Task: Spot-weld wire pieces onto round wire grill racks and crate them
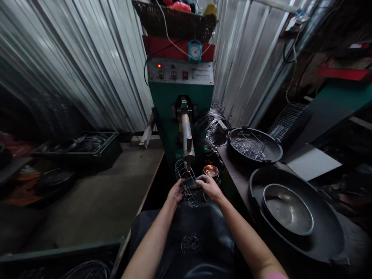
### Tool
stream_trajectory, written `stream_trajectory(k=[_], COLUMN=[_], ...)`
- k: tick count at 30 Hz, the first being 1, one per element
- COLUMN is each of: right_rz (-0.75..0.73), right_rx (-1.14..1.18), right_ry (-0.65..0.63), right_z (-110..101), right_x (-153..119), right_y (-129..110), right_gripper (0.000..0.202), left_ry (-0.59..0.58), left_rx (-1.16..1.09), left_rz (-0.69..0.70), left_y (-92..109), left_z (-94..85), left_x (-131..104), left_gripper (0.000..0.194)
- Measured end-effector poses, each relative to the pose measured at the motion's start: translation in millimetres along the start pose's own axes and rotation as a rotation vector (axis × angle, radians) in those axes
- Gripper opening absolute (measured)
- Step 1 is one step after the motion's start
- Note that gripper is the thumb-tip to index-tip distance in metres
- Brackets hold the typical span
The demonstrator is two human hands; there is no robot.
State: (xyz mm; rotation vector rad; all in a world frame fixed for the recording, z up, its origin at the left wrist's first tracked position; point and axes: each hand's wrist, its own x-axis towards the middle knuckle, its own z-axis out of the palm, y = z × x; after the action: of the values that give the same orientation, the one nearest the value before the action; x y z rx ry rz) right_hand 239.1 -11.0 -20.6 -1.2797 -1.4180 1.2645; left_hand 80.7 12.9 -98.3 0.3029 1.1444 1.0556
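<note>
A round cage of thin metal wire [191, 197] is held in front of the machine's grey arm [186, 135], its upper part beside the arm's pointed lower tip. My left hand [176, 191] is closed on the left side of the cage. On the right, my right hand [209, 186] has its thumb and fingers pinched together near the cage's right edge; what is between the fingertips is too small to make out. Short wire pieces [191, 243] lie on the dark apron over my lap.
The green machine [162, 97] stands ahead. A glowing metal cup [210, 171] is right of its tip. Farther right are a black pan of wire pieces [249, 146] and a metal bowl [287, 209] in a large black pan [325, 228]. A green crate [109, 149] is at left.
</note>
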Motion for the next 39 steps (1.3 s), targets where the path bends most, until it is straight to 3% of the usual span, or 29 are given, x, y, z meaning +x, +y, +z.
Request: stream_trajectory(k=[5, 8, 10, 12, 14, 17, 19, 24, 31, 39], right_rz=[0.014, 0.072, 0.107, 0.132, 0.151, 0.150, 0.121, 0.025, -0.078, -0.069], right_rx=[0.007, 0.086, 0.101, 0.063, 0.013, -0.022, -0.037, -0.067, -0.160, -0.150], right_ry=[0.017, 0.025, 0.024, -0.005, -0.052, -0.076, -0.070, -0.017, 0.054, 0.043], right_z=[0.3, -8.4, -16.6, -23.7, -27.0, -24.4, -20.2, -13.5, -5.7, 1.1], right_x=[1.4, -14.3, -26.9, -37.2, -43.4, -46.6, -47.2, -47.7, -24.4, -9.5], right_y=[-0.7, 3.0, 7.8, 14.8, 22.8, 31.9, 33.7, 23.1, -1.5, -7.9], right_gripper=[0.023, 0.030, 0.035, 0.034, 0.031, 0.026, 0.023, 0.019, 0.020, 0.017], left_ry=[0.023, -0.005, 0.056, 0.112, 0.066, -0.016, -0.010, -0.057, 0.082, 0.023], left_rx=[-0.040, 0.024, 0.183, 0.462, 0.783, 1.092, 1.113, 0.891, 0.864, 0.820], left_rz=[-0.106, -0.052, 0.185, 0.570, 0.924, 1.165, 1.204, 1.184, 1.242, 1.131], left_y=[3.7, 0.6, -3.7, -8.8, -13.7, -19.1, -21.0, -22.8, -26.5, -22.2], left_z=[1.0, -8.6, -20.6, -32.7, -40.4, -40.9, -37.1, -30.8, -30.8, -29.7], left_x=[3.0, -6.0, -15.8, -24.4, -27.5, -18.9, -8.9, 1.0, 0.3, 9.9], left_gripper=[0.036, 0.044, 0.047, 0.051, 0.060, 0.064, 0.059, 0.042, 0.049, 0.050])
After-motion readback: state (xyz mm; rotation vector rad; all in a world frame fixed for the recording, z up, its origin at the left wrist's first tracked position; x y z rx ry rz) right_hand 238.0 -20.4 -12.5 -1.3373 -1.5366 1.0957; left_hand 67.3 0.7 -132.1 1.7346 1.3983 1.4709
